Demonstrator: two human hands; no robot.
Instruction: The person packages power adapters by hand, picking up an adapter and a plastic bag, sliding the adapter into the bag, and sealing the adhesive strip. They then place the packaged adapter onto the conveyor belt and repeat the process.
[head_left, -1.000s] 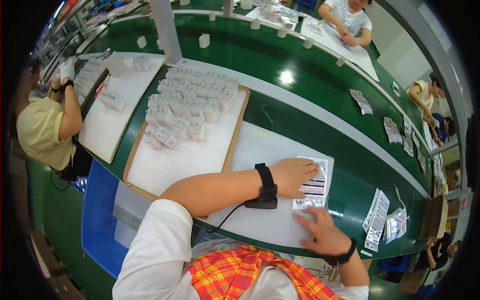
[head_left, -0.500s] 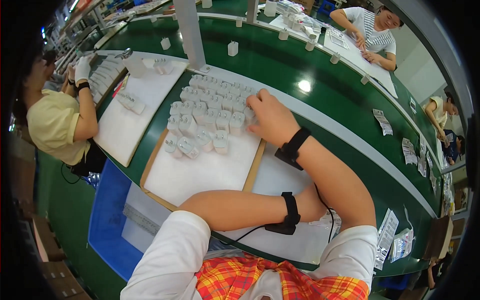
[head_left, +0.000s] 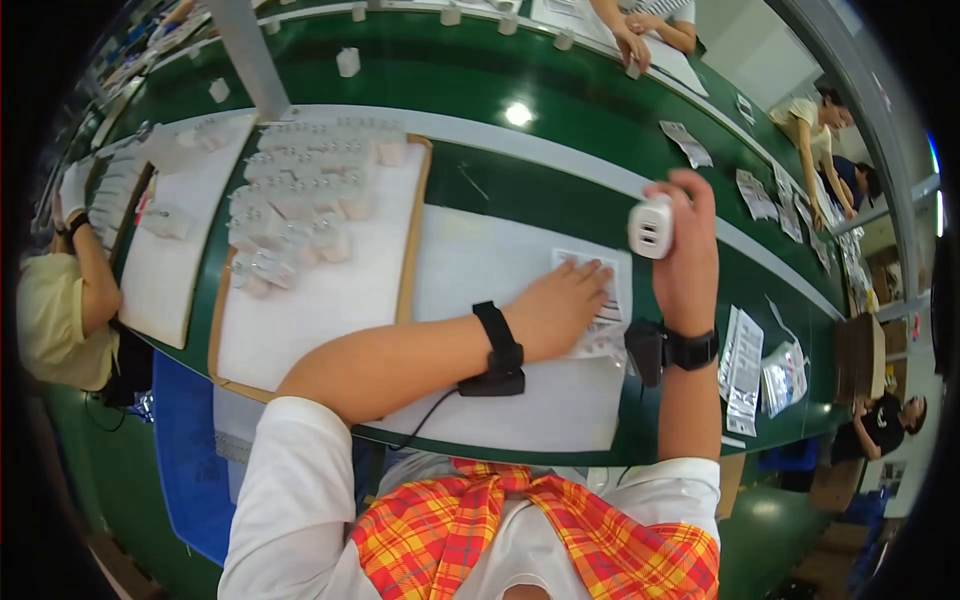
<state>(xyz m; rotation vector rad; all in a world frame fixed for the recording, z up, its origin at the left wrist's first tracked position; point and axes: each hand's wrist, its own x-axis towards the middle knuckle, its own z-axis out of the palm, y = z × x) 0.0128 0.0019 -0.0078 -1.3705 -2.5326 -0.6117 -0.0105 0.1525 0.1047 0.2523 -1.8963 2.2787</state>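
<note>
My right hand (head_left: 688,255) is raised over the right part of the bench, its fingers closed round a white charger block (head_left: 650,230) with two dark ports facing me. My left hand (head_left: 562,308) lies flat, fingers stretched out, on a printed clear plastic bag (head_left: 622,278). Under the bag is a pale mat (head_left: 480,275). Left of it, a white board with a brown edge (head_left: 340,335) bears several rows of white chargers (head_left: 300,190), their metal pins pointing up. Both wrists wear black straps.
Silvery printed bags (head_left: 742,375) lie at the bench's right side. A green conveyor (head_left: 450,75) carrying white chargers runs along the back. A blue bin (head_left: 185,450) stands below left. Co-workers sit at left and across; a grey post (head_left: 248,55) rises behind the board.
My right hand has moved from the charger rows to the right, carrying one charger. My left hand, hidden behind my right arm before, now shows on the bag. The view has shifted right.
</note>
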